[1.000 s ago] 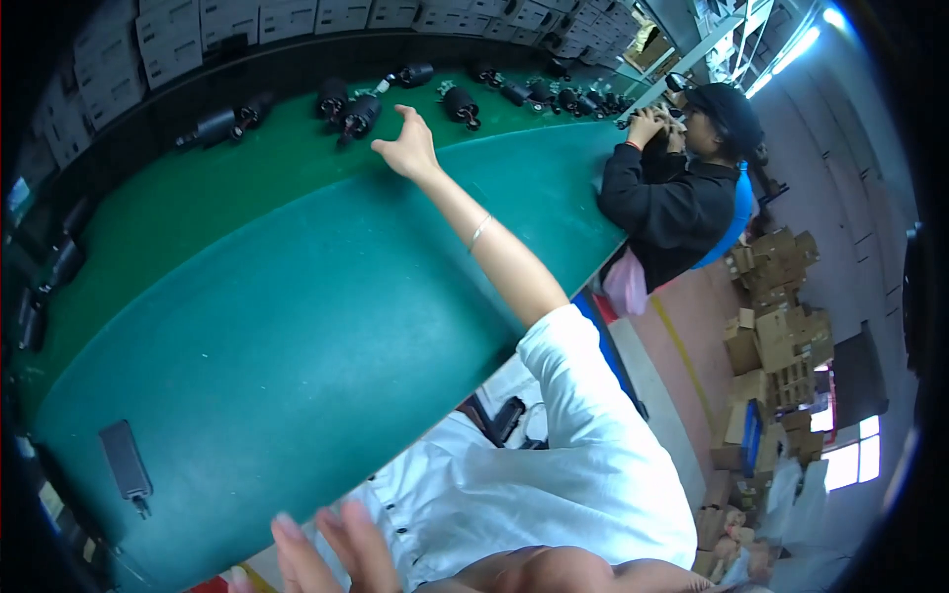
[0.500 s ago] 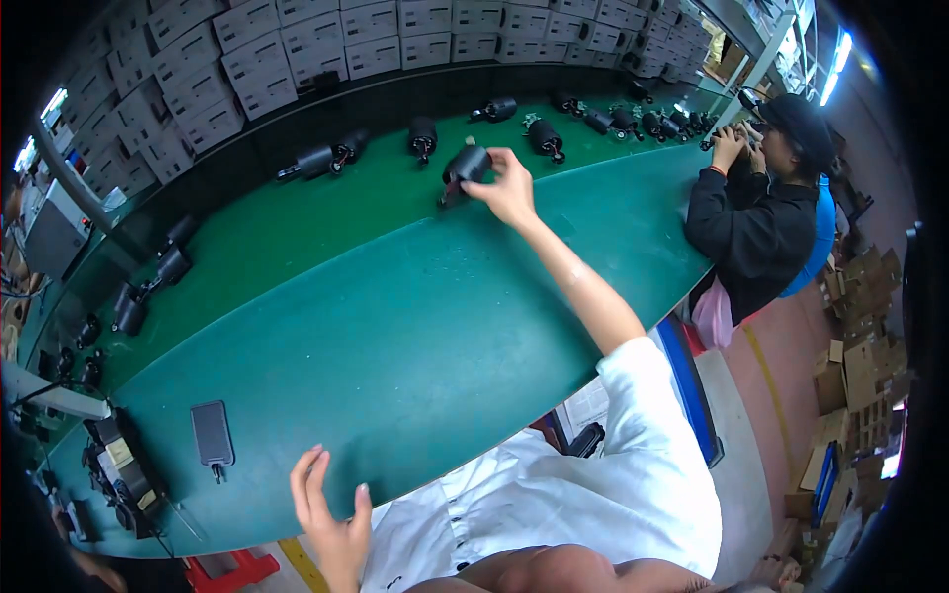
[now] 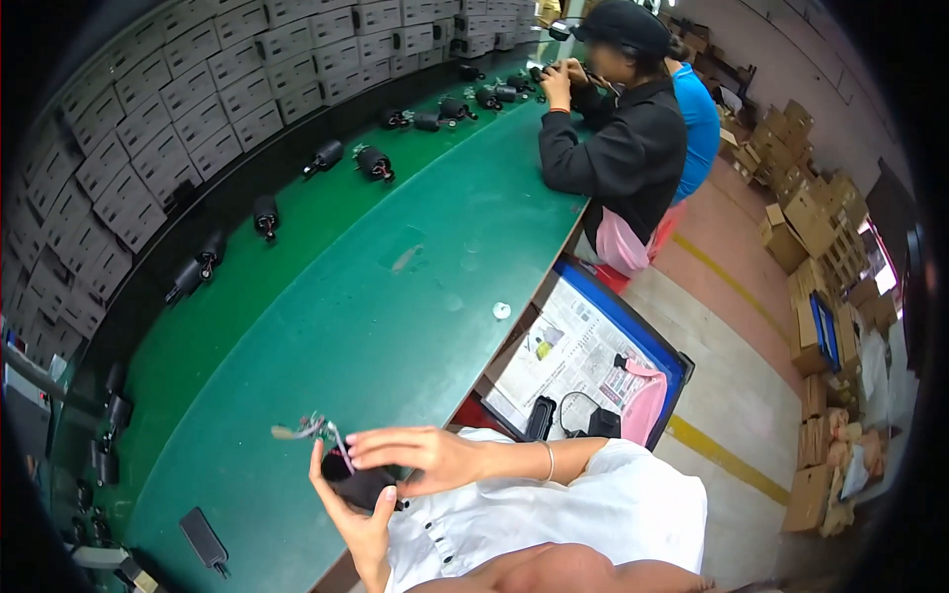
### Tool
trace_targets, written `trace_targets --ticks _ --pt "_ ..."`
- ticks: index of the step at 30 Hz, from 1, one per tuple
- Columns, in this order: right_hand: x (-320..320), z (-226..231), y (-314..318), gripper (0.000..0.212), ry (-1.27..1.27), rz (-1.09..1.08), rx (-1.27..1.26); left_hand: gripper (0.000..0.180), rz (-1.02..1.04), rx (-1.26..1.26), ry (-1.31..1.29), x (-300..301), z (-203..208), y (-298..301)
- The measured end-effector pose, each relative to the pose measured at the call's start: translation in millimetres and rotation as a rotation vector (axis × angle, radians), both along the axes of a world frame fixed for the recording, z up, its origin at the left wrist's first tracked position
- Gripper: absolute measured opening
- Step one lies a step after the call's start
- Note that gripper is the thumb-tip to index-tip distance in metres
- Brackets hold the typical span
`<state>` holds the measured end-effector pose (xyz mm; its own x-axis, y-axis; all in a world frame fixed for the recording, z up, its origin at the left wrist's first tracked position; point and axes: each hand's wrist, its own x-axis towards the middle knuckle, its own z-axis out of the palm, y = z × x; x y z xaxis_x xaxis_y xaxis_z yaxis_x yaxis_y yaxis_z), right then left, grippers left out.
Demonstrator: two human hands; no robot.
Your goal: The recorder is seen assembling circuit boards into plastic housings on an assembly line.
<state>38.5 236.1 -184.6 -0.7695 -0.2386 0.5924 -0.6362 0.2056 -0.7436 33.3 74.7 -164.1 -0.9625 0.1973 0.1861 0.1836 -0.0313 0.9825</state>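
A black cylinder [image 3: 358, 488] with loose wires is held close to my body, over the table's near edge. My left hand [image 3: 358, 534] wraps it from below, thumb on the near side and fingers on the far side. From the right, my right hand [image 3: 425, 457] closes over its upper part; the fingertips touch a pale wire and the thumb is hidden. Thin coloured wires [image 3: 314, 427] with a light tip stick out of the cylinder's end toward the left. A flat dark rectangular device [image 3: 204, 539] lies on the green table [image 3: 386, 341], left of my hands.
Several black cylinders [image 3: 265, 217] stand along the table's far side, below stacked boxes [image 3: 188, 94]. A co-worker in black [image 3: 633, 148] sits at the right. Beside me, a blue-rimmed bin [image 3: 633, 331] holds newspaper, a pink strap and black items. Cartons [image 3: 811, 217] are piled further right.
My right hand has brought the cylinder from the far side to my body, and my left hand, open before, now grips it. The view has turned to the right.
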Motion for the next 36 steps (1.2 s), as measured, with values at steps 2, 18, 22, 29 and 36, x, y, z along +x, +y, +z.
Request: trace_targets --ticks 2,18,22,29,36 --pt "7 3 -2 0.055 0.000 0.031 0.002 0.083 -0.023 0.005 -0.004 0 -6 -4" --pt "-13 -35 14 0.032 -0.838 0.325 -0.911 0.074 -0.366 0.379 -0.160 1 -20 2" --pt "-16 -31 15 0.028 -0.807 0.284 -0.929 0.075 -0.400 0.516 -0.275 2 -19 1" --pt "-24 -23 12 0.018 -0.654 0.197 -0.905 0.077 -0.526 0.563 -0.334 3 -23 -8" --pt "-28 -26 27 0.007 -0.532 0.110 -0.677 0.088 -0.501 0.347 -0.240 4 -12 -12"
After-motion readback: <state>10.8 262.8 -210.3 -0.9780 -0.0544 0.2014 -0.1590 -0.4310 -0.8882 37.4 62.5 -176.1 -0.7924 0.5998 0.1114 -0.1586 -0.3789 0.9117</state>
